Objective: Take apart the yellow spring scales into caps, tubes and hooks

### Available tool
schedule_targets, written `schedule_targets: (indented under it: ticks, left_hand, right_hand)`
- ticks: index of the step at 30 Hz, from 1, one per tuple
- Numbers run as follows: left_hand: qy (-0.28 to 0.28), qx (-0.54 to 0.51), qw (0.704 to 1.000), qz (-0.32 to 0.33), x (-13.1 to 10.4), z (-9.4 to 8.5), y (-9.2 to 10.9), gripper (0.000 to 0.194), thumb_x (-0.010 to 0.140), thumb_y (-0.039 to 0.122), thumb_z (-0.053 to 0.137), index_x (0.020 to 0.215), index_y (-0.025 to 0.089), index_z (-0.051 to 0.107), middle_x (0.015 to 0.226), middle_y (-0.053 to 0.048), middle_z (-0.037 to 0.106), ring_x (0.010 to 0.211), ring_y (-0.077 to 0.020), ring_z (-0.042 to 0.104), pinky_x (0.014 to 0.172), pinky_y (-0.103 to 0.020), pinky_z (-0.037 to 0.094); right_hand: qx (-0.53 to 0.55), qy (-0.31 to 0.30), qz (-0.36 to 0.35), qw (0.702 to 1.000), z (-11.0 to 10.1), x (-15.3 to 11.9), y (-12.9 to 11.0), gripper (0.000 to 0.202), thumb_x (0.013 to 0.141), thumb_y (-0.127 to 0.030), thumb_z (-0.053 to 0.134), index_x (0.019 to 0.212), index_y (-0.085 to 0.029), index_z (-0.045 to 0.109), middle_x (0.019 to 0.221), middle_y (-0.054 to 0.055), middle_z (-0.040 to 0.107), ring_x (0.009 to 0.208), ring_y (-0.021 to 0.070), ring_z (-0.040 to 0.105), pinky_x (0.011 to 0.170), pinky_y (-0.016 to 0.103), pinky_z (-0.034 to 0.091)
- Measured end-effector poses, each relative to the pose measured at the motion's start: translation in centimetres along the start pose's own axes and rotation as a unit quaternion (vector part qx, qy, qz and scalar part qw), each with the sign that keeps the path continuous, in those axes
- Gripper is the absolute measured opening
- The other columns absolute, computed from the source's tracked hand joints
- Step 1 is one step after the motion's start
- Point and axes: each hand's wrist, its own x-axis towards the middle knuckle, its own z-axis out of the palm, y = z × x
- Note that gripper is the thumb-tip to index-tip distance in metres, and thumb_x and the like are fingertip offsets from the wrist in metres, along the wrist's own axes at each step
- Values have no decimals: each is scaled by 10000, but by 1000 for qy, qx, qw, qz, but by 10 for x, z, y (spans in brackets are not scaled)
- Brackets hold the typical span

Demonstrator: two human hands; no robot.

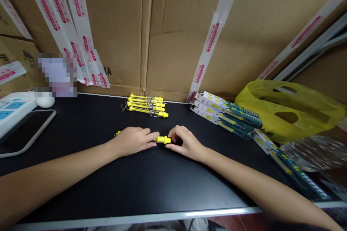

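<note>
A tube-shaped yellow spring scale (pixel 163 139) lies crosswise low over the black tabletop. My left hand (pixel 137 139) is closed over its middle and hides most of the tube; only a bit of its far left end shows past the wrist. At the right end, the thumb and fingers of my right hand (pixel 187 143) curl around the yellow cap. The hook at that end is not visible. Behind my hands, several more yellow spring scales (pixel 148 106) with wire hooks lie side by side in a small stack.
Printed spring scale boxes (pixel 226 115) are stacked at the right, with another box (pixel 291 166) nearer. Beside them sit a yellow plastic bag (pixel 306 106) and clear plastic wrap (pixel 314 151). A phone (pixel 27 131) and white power strip (pixel 15 106) lie left. Taped cardboard (pixel 173 43) stands behind.
</note>
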Motion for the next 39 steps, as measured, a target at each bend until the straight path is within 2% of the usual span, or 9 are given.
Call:
schedule_targets:
  ticks: [6,13,23,27,30,34,37,39]
  left_hand:
    - [-9,11,1000,0,0,1,0,271,961,411,355,1126,254,503,783,23,587,698,-139,611,536,-221,374]
    - [-8,13,1000,4,0,1,0,279,963,405,352,1150,248,488,799,24,596,710,-145,620,535,-230,377]
    - [-7,10,1000,5,0,2,0,261,960,414,355,1115,255,493,777,26,591,693,-138,614,521,-225,354]
    - [-18,11,1000,2,0,1,0,256,957,421,360,1110,261,489,777,29,586,690,-146,612,521,-233,352]
    - [-15,6,1000,4,0,1,0,260,959,416,356,1113,257,492,784,25,587,696,-147,611,527,-232,359]
    - [-8,6,1000,-3,-1,2,0,271,961,412,355,1125,249,497,788,20,590,702,-147,613,530,-229,366]
    - [-8,14,1000,-10,-1,2,1,283,959,406,368,1161,245,483,810,19,599,708,-152,620,533,-236,374]
    - [-7,17,1000,-14,0,2,1,290,956,404,377,1178,245,476,819,19,604,714,-153,625,534,-238,378]
  right_hand:
    - [-41,-52,-11,998,-1,2,0,243,968,-338,378,874,-184,542,780,46,586,729,171,493,696,304,343]
    - [-32,-44,-16,998,0,1,2,235,957,-349,417,874,-172,547,779,47,579,726,166,495,698,291,348]
    - [8,4,-41,999,2,1,6,217,905,-361,535,803,-170,522,661,-1,521,638,134,464,648,271,351]
    - [-8,23,-63,998,3,-1,7,180,905,-326,535,809,-174,518,659,-2,512,624,132,454,623,267,339]
    - [-30,21,-63,997,2,-2,5,156,908,-317,525,841,-177,522,691,6,528,650,135,467,637,270,335]
    - [-50,0,-10,999,-1,0,2,248,882,-411,552,929,-171,516,732,13,541,680,146,474,667,280,344]
    - [-60,-31,-9,998,-2,2,1,204,941,-356,453,901,-171,529,757,31,567,705,155,475,684,291,341]
    - [-61,-32,-20,997,-1,4,2,209,952,-335,433,876,-169,535,763,39,576,714,159,477,682,290,339]
